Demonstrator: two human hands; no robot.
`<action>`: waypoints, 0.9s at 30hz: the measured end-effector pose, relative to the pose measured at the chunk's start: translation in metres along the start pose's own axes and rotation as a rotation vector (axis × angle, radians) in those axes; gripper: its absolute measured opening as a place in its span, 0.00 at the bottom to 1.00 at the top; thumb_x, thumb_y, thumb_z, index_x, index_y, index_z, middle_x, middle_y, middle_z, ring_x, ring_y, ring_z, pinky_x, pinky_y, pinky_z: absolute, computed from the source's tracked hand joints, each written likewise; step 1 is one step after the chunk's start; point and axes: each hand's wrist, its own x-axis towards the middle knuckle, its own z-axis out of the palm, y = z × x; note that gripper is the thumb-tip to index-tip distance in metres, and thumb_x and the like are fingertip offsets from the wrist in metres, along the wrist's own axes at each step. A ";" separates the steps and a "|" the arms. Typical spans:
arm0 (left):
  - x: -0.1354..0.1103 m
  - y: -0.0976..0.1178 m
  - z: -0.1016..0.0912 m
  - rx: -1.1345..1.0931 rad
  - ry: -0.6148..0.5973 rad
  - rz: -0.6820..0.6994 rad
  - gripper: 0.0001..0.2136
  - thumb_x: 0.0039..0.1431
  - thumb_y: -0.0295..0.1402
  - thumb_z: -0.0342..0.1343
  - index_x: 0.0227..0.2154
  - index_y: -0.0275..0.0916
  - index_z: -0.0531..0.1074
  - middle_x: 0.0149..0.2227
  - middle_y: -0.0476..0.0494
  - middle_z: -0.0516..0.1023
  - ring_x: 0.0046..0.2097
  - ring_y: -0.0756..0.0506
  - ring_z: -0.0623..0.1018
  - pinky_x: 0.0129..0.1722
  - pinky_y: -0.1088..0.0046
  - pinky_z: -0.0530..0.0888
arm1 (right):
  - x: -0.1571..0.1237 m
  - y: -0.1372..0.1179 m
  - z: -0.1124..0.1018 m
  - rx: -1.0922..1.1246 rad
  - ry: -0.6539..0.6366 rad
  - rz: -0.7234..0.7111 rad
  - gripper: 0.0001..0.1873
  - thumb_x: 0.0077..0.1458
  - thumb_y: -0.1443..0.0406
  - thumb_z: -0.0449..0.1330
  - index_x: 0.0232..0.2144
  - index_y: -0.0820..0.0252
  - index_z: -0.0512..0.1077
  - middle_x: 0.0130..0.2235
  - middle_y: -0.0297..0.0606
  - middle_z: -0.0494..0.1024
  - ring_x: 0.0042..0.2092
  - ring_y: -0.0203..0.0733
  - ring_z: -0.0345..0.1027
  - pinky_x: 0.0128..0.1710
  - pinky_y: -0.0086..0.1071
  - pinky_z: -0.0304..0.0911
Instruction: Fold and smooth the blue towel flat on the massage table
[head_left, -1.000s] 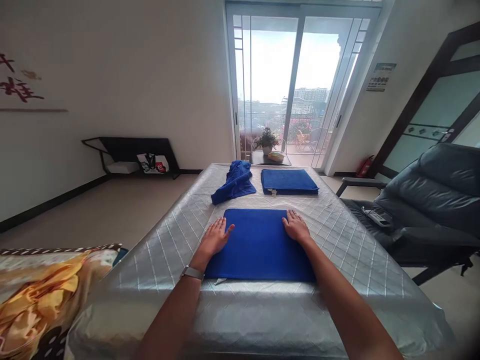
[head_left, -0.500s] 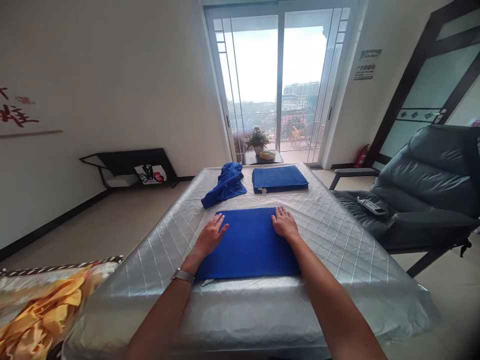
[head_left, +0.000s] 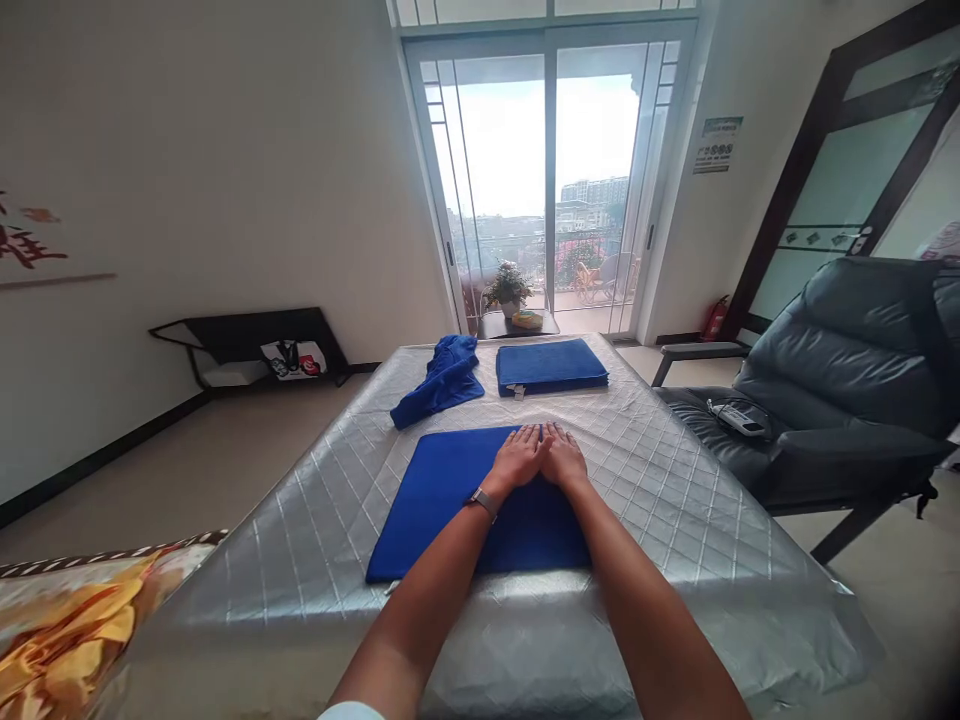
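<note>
Two bare hands lie palm-down on a folded blue cloth (head_left: 442, 500), which sits flat on the near half of a bed-like surface with a silver cover (head_left: 675, 520). Left hand (head_left: 517, 457) and right hand (head_left: 564, 457) are spread flat, fingers extended, meeting at the thumbs near the cloth's far right corner; neither grips anything. The palms are out of sight, and the forearms hide much of the cloth's right half. A pale tag at its near left corner barely shows. The cloth looks soft and matte, a rectangle with straight edges, while the cover is shiny and quilted in diamonds. A metallic-looking wristband (head_left: 484, 500) circles the left wrist.

Beyond lie a crumpled blue cloth (head_left: 441, 382), bunched into ridges, and a neat stack of blue cloths (head_left: 553, 365), their number hard to count. At the lower left, wrinkled yellow fabric (head_left: 82, 625) is cut off by the frame. To the right, a padded dark armchair (head_left: 840, 345) holds a pale device (head_left: 739, 418), its markings illegible.
</note>
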 end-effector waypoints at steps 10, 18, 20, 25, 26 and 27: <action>-0.084 -0.136 -0.034 0.096 -0.074 -0.459 0.36 0.73 0.52 0.27 0.71 0.31 0.51 0.73 0.33 0.49 0.74 0.39 0.50 0.72 0.55 0.48 | 0.004 -0.005 -0.002 0.038 -0.023 0.056 0.36 0.70 0.57 0.37 0.73 0.71 0.47 0.75 0.42 0.45 0.75 0.42 0.34 0.72 0.38 0.31; -0.099 -0.152 -0.035 0.082 0.029 -0.510 0.37 0.71 0.56 0.30 0.70 0.31 0.54 0.72 0.30 0.53 0.73 0.36 0.53 0.70 0.52 0.53 | 0.005 -0.004 -0.001 0.014 -0.014 0.067 0.36 0.70 0.56 0.37 0.73 0.69 0.47 0.75 0.40 0.45 0.75 0.42 0.36 0.72 0.38 0.32; -0.097 -0.149 -0.034 0.077 0.037 -0.518 0.38 0.71 0.56 0.29 0.70 0.31 0.54 0.72 0.30 0.53 0.73 0.36 0.53 0.70 0.54 0.52 | 0.005 -0.004 -0.001 0.004 -0.014 0.064 0.36 0.70 0.56 0.37 0.73 0.70 0.47 0.75 0.40 0.45 0.75 0.41 0.35 0.72 0.38 0.32; -0.097 -0.148 -0.034 0.064 0.033 -0.532 0.40 0.71 0.57 0.29 0.70 0.27 0.53 0.73 0.30 0.51 0.74 0.37 0.51 0.71 0.56 0.50 | 0.005 -0.003 -0.001 -0.007 -0.016 0.072 0.36 0.70 0.56 0.36 0.73 0.69 0.46 0.75 0.41 0.45 0.75 0.41 0.35 0.71 0.38 0.32; -0.097 -0.148 -0.034 0.062 0.035 -0.533 0.39 0.71 0.57 0.29 0.70 0.28 0.54 0.73 0.30 0.51 0.74 0.37 0.51 0.71 0.56 0.50 | 0.005 -0.003 -0.001 -0.007 -0.016 0.072 0.36 0.70 0.56 0.36 0.73 0.68 0.46 0.75 0.40 0.45 0.75 0.41 0.35 0.71 0.38 0.33; -0.097 -0.148 -0.034 0.059 0.039 -0.532 0.39 0.71 0.57 0.29 0.70 0.30 0.54 0.73 0.30 0.52 0.73 0.37 0.51 0.71 0.55 0.51 | 0.005 -0.004 -0.001 -0.008 -0.015 0.071 0.36 0.71 0.56 0.36 0.73 0.68 0.46 0.75 0.40 0.45 0.75 0.41 0.35 0.71 0.38 0.33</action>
